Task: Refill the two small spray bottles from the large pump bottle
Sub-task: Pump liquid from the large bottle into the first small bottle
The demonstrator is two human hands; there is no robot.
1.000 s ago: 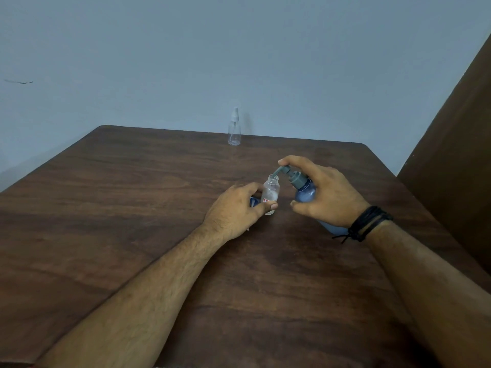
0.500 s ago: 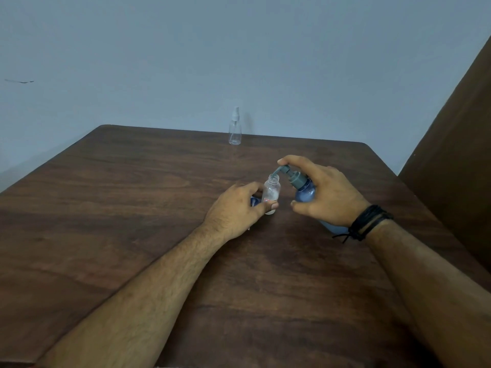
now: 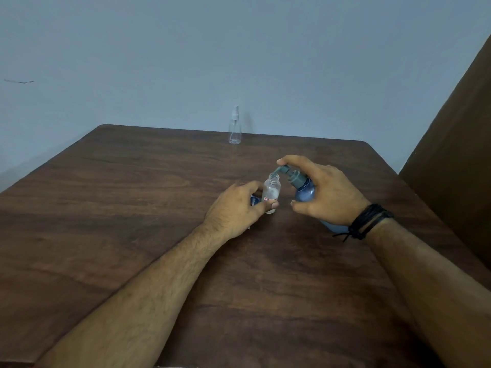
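Bench (image 3: pixel 132 208) runs bare and brown on the left, so we start at the first thing on it. Our left hand (image 3: pixel 233 208) rests there with its fingers (image 3: pixel 271 205) wrapped round the small bottle (image 3: pixel 271 191), thumb across the front, keeping it upright and steady on the wood. Its neck is open, with no sprayer on it, so liquid can go straight in. Something blue shows just behind that hand, tucked against the palm; we cannot tell what it is.

Well back, near the far edge, stands the second bottle (image 3: pixel 235 128), sprayer on, apparently empty; we judge it waits its turn.

To the right, our right hand (image 3: pixel 326 195) clasps the pump bottle (image 3: pixel 305 191), tilted towards the small one so the spout (image 3: pixel 277 170) hangs just over the open neck. The forefinger lies along the pump head, placed to press down. A dark cord band (image 3: pixel 369 219) circles that wrist.

We judge this to be the filling of the first bottle. Spout and neck are both narrow, so any drift would spill onto the bench.
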